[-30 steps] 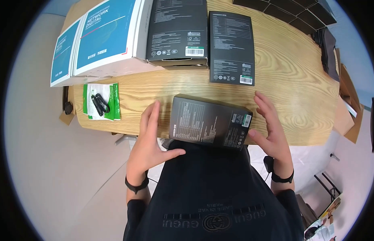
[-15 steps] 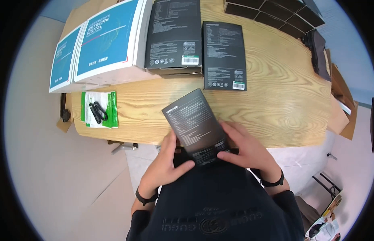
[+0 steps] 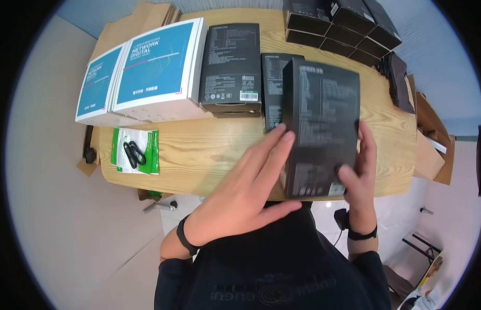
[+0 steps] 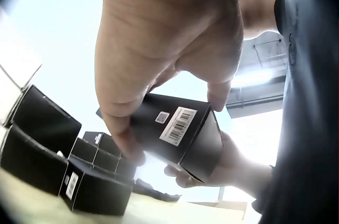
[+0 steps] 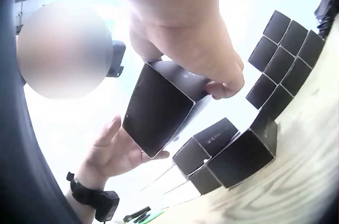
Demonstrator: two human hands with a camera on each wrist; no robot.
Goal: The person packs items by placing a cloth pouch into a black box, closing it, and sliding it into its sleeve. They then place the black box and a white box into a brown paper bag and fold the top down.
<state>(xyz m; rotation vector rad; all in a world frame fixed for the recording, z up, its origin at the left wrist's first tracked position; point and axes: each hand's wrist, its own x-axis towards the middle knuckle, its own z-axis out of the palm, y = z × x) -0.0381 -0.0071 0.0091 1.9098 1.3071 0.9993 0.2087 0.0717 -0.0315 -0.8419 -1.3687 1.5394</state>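
A black cardboard box (image 3: 323,134) with printed text is lifted above the table's near edge. My right hand (image 3: 360,173) grips its right side, thumb over the printed face and fingers behind the edge. At the box's left side, my left hand (image 3: 245,186) has its fingers straight, with the fingertips right at the edge and the thumb spread below. A barcode label (image 4: 179,126) on one side of the box faces the left wrist camera. Behind the raised box, a similar black box (image 3: 274,93) lies partly hidden on the table.
A larger black box (image 3: 230,62) stands beside blue-and-white boxes (image 3: 156,64) at the left back. Stacked black boxes (image 3: 349,26) and a dark pouch (image 3: 401,82) are at the far right. A green-and-white packet (image 3: 152,155) with a black cable (image 3: 133,154) lies at the left on the wooden table (image 3: 214,150).
The black box has been turned upright and raised from near the body, moving right and forward. Both hands moved with it; the left fingers went from loosely beside it to along its left side.
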